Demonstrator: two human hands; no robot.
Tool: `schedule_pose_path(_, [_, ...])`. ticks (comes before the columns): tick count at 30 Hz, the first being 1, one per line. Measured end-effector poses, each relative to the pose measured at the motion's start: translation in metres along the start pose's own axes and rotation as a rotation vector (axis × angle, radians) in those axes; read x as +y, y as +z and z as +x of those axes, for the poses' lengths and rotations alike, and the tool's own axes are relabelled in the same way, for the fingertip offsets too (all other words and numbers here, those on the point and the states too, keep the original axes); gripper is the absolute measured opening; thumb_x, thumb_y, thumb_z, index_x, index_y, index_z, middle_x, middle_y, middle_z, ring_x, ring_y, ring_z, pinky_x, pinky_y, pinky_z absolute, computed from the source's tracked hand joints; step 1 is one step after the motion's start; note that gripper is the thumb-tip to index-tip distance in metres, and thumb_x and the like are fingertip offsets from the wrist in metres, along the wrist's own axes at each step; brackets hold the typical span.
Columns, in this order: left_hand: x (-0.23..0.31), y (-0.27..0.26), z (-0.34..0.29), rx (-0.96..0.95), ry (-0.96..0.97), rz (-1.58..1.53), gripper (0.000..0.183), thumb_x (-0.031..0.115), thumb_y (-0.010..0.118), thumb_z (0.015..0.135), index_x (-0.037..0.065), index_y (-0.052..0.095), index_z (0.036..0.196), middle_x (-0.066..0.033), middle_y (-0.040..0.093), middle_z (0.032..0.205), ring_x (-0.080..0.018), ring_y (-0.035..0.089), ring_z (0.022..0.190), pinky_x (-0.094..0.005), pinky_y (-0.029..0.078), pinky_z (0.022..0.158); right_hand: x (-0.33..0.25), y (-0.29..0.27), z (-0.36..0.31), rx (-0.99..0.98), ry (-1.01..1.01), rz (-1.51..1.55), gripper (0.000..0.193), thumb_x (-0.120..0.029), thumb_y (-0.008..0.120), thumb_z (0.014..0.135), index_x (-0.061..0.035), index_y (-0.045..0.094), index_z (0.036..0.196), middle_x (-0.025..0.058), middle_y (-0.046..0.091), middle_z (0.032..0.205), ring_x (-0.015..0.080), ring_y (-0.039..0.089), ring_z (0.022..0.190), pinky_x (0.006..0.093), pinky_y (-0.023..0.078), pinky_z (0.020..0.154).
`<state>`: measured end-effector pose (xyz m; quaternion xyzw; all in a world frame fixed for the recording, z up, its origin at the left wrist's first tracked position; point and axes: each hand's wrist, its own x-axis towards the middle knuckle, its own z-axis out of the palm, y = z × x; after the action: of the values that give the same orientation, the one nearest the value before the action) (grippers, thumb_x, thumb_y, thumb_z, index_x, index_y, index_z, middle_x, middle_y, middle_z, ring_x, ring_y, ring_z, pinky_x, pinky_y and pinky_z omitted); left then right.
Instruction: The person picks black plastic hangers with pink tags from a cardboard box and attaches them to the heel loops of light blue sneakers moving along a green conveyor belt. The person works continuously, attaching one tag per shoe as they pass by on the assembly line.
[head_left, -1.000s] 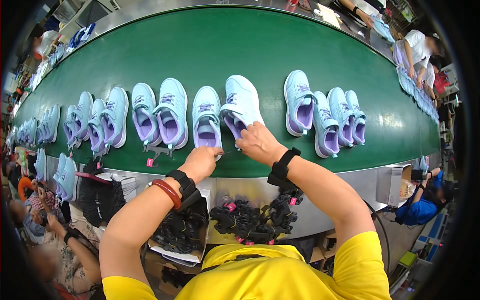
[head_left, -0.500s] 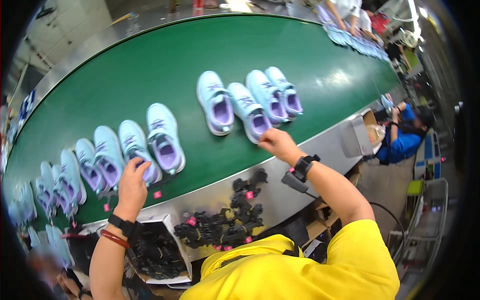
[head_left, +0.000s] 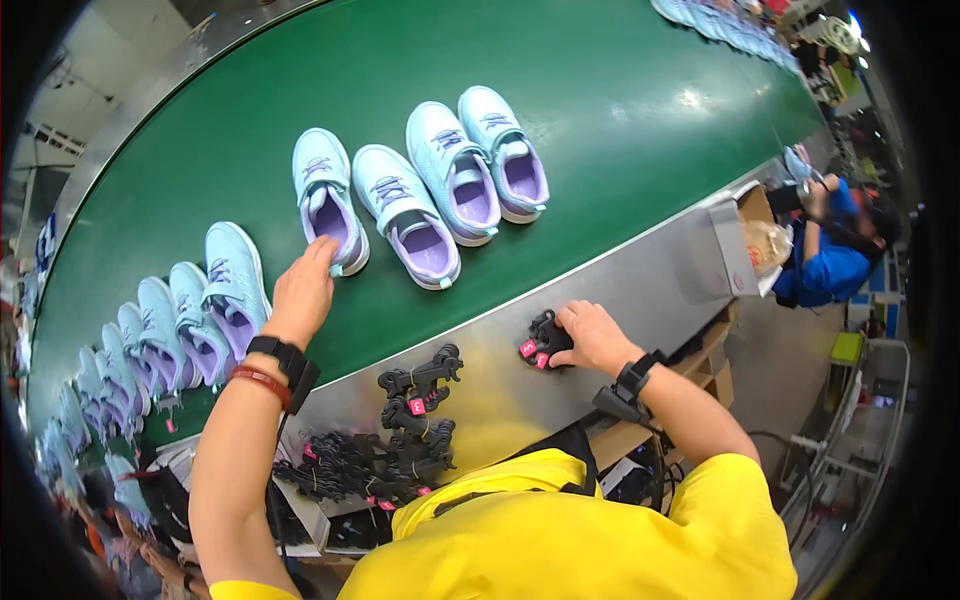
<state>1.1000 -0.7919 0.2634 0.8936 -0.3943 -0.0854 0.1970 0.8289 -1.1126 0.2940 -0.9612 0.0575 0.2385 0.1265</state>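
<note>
Four light-blue sneakers with lilac linings stand on the green belt in front of me. My left hand (head_left: pixel 305 290) has its fingertips at the heel of the leftmost one (head_left: pixel 325 185), fingers bent together at the collar. Next to that sneaker are another sneaker (head_left: pixel 405 215) and two more farther right. Over the metal ledge, my right hand (head_left: pixel 592 340) curls its thumb and fingers around a small bunch of black plastic shoe hangers (head_left: pixel 543 338) with pink tags. A larger pile of black hangers (head_left: pixel 420 400) lies left of it on the ledge.
A row of similar sneakers (head_left: pixel 160 330) stretches along the belt (head_left: pixel 600 130) to the left. At the right, an open carton (head_left: pixel 735 245) stands by a seated person in blue (head_left: pixel 835 260). More sneakers (head_left: pixel 725 30) lie at the far right of the belt.
My right hand has left a sneaker's heel and come down to the hangers on the ledge. My left hand has gone from the left row to the leftmost of the four sneakers. The view has shifted.
</note>
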Motion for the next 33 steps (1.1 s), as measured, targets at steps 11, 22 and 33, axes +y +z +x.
schedule_pose_path(11, [0.013,0.016,-0.015,-0.021,-0.039,-0.074,0.023,-0.001,0.054,0.081,0.004,0.061,0.102,-0.0153,0.06,0.105,-0.0376,0.06,0.09,-0.0418,0.05,0.079,0.039,0.003,0.003,0.115,0.147,0.712,0.021,-0.012,0.072,0.075,-0.0022,0.065,0.092,0.0121,0.062,0.082,0.0256,0.06,0.074,0.0351,0.048,0.067])
schedule_pose_path(22, [0.01,0.021,-0.035,-0.062,0.057,-0.017,0.013,0.007,0.06,0.082,0.007,0.063,0.094,-0.0085,0.064,0.091,-0.0318,0.063,0.076,-0.0398,0.052,0.066,-0.111,-0.031,0.071,-0.347,0.095,1.253,0.021,-0.018,0.046,0.097,-0.004,0.044,0.113,0.005,0.063,0.074,0.0117,0.061,0.054,0.0232,0.046,0.046])
schedule_pose_path(33, [0.007,0.019,-0.037,-0.063,0.116,0.037,0.023,0.005,0.055,0.079,0.008,0.061,0.1,-0.0091,0.059,0.081,-0.0299,0.063,0.068,-0.039,0.051,0.06,-0.17,0.004,0.106,-0.233,-0.099,1.053,0.021,-0.018,0.048,0.096,0.002,0.053,0.093,0.0077,0.059,0.061,0.015,0.058,0.048,0.0307,0.045,0.047])
